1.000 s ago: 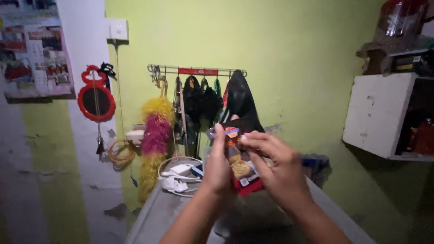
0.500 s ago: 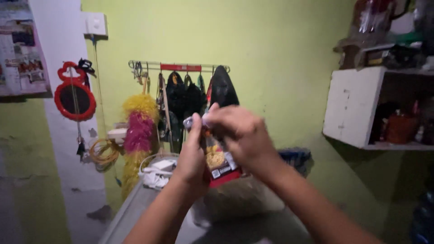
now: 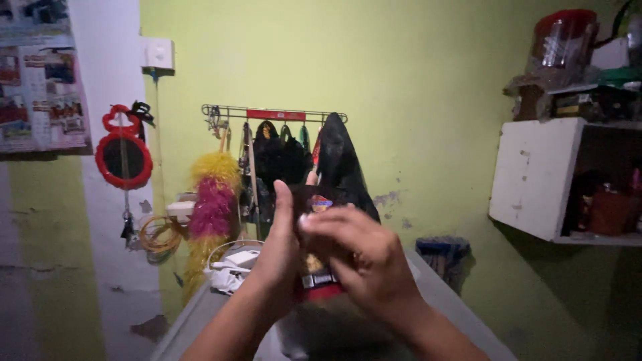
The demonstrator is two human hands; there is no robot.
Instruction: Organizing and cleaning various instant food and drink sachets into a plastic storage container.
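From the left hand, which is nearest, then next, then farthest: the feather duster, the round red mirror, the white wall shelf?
1. Feather duster, yellow and pink, just left of the left hand.
2. Round red mirror, farther left on the wall.
3. White wall shelf, far right.

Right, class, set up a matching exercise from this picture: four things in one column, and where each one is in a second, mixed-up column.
Things:
1. snack packet
2. round red-framed mirror
3. yellow and pink duster
4. white cupboard

Places:
A. fixed to the green wall on the right
B. hanging below the wall rack, left of the dark bags
C. held between the left hand and right hand
D. hanging on the white strip of wall at the left

Pairs: 1-C, 2-D, 3-B, 4-A
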